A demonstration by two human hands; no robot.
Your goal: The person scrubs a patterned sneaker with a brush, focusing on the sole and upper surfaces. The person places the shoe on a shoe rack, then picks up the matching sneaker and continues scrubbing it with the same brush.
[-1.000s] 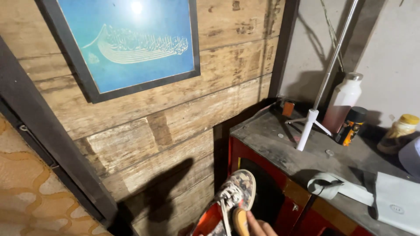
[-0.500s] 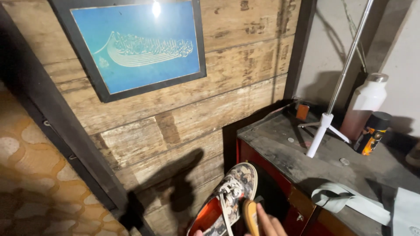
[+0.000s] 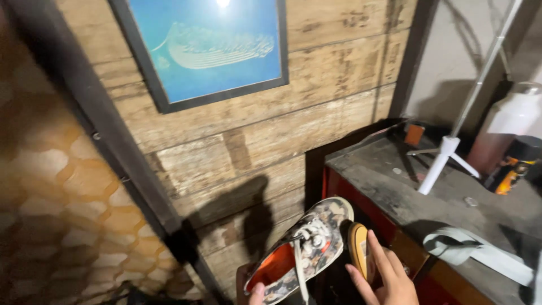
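At the bottom edge of the view, a patterned shoe (image 3: 305, 248) with white laces and an orange lining is held up in front of a worn wooden plank wall (image 3: 254, 147), toe pointing up and to the right. The left hand (image 3: 257, 293) is almost wholly cut off by the frame; only a fingertip or thumb shows at the heel end of the shoe, touching it, so I cannot tell whether it is clenched around the heel. The right hand (image 3: 389, 282) is only partly in view, its wrist out of frame, with fingers spread and lying against a tan, oval brush (image 3: 358, 257) just beside the shoe's toe; the fingers grasp its edge, though what sort of brush or pad it is stays hard to make out.

To the right stands a red cabinet (image 3: 339, 192) with a dusty grey tabletop (image 3: 406, 192). On it rests a white tripod stand (image 3: 446, 155) whose pole runs up out of view, a white bottle (image 3: 505, 127) cut by the right edge, a dark can (image 3: 516, 164) with orange markings, a small orange block (image 3: 415, 134) near the back corner, and a pale strap (image 3: 468, 251) near the front.

Above, a blue framed picture (image 3: 214, 45) hangs on the planks, its top cut off. On the left, a yellow patterned curtain (image 3: 62, 214) is blurred. Dark shadows fall on the wall behind the shoe
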